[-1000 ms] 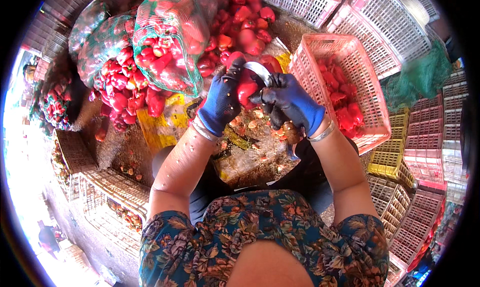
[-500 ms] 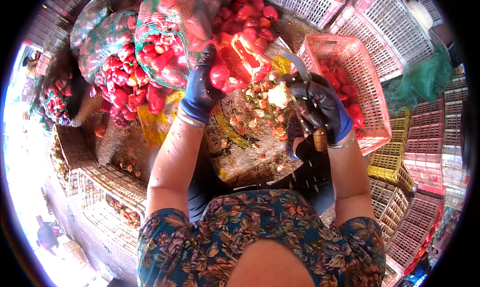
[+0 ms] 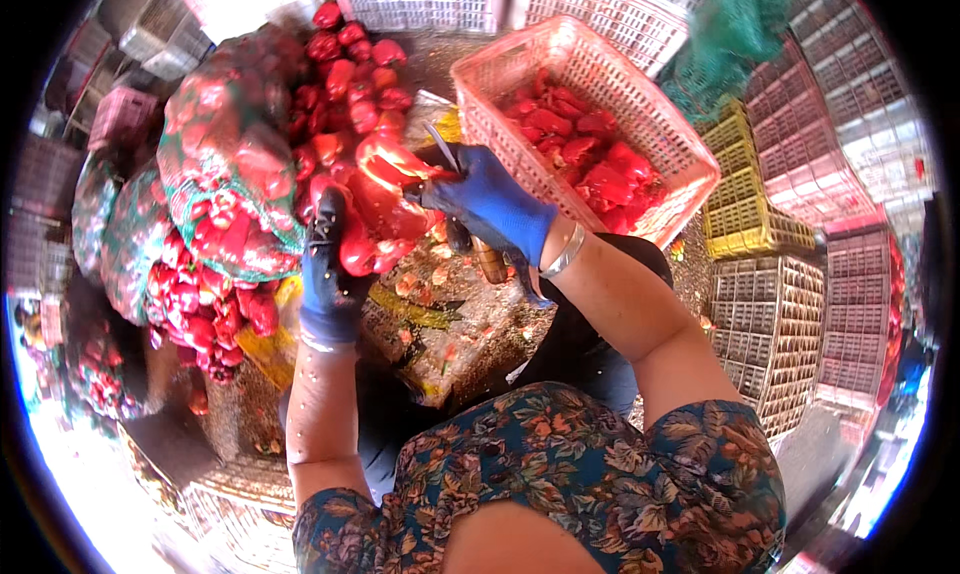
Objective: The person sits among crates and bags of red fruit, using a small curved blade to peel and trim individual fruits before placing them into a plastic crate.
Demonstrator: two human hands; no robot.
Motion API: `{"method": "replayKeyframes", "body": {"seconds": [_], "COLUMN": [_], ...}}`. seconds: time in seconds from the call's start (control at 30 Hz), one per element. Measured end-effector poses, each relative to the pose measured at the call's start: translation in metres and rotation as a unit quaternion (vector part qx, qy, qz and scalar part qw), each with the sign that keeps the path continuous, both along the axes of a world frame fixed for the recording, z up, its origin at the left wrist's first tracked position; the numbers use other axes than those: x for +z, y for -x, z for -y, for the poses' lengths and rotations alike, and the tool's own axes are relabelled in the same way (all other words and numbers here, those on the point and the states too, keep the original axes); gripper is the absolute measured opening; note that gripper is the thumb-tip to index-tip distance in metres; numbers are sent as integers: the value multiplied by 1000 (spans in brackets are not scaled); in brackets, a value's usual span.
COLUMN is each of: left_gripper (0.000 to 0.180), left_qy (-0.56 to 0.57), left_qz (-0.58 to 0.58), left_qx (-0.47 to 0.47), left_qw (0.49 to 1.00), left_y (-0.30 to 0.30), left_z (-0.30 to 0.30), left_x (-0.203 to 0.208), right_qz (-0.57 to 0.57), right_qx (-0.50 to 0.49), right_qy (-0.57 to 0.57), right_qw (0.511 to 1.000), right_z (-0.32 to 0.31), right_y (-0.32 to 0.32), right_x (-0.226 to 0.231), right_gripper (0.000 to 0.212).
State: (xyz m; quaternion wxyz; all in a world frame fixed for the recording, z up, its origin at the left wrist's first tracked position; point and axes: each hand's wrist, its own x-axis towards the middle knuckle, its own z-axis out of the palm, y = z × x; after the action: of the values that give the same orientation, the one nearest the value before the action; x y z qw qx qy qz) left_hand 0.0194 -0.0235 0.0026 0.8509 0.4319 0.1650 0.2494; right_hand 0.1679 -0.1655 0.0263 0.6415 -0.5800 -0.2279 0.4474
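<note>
My left hand (image 3: 335, 274), in a blue glove with dark fingers, is closed on an opened red bell pepper (image 3: 385, 214). The pepper's hollow inside shows, with a brightly lit cut edge at the top. My right hand (image 3: 495, 199), gloved the same way, grips a knife (image 3: 490, 263) whose wooden handle sticks out below the palm. Its narrow blade rises above the fingers, and those fingertips meet the pepper's right edge. Under both hands, pepper cores and scraps (image 3: 432, 274) lie scattered over a soiled printed sheet (image 3: 440, 344).
A pink crate (image 3: 690, 179) with red pepper pieces (image 3: 600, 164) stands just right of my hands. Whole red peppers (image 3: 350, 84) and green net sacks (image 3: 225, 164) of peppers lie to the left. Yellow crates (image 3: 735, 174), a pale crate (image 3: 768, 324) and a green net (image 3: 735, 34) are at the right.
My right hand has come left with the knife and meets the pepper. The pale core by it is out of sight. The view has swung right, showing more of the pink crate.
</note>
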Motion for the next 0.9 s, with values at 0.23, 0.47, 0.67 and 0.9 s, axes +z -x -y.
{"method": "replayKeyframes", "body": {"seconds": [0.23,0.47,0.67,0.9], "left_gripper": [57,58,44,79], "left_qy": [-636,-466,-571,-266], "left_qz": [11,37,-194,-95], "left_qx": [-188,-221,82,-4], "left_qw": [748,856,793,959], "left_y": [-27,-173,-252,-199], "left_z": [-22,7,67,21], "left_x": [-6,-12,7,-13], "right_qz": [155,146,151,77], "right_qx": [-123,-394,-480,-397], "right_qy": [-16,-20,-121,-31], "right_qw": [980,907,856,914], "right_z": [43,70,78,52], "right_y": [-75,-102,-137,-120], "right_x": [6,26,6,-5], "right_gripper": [29,22,29,49]}}
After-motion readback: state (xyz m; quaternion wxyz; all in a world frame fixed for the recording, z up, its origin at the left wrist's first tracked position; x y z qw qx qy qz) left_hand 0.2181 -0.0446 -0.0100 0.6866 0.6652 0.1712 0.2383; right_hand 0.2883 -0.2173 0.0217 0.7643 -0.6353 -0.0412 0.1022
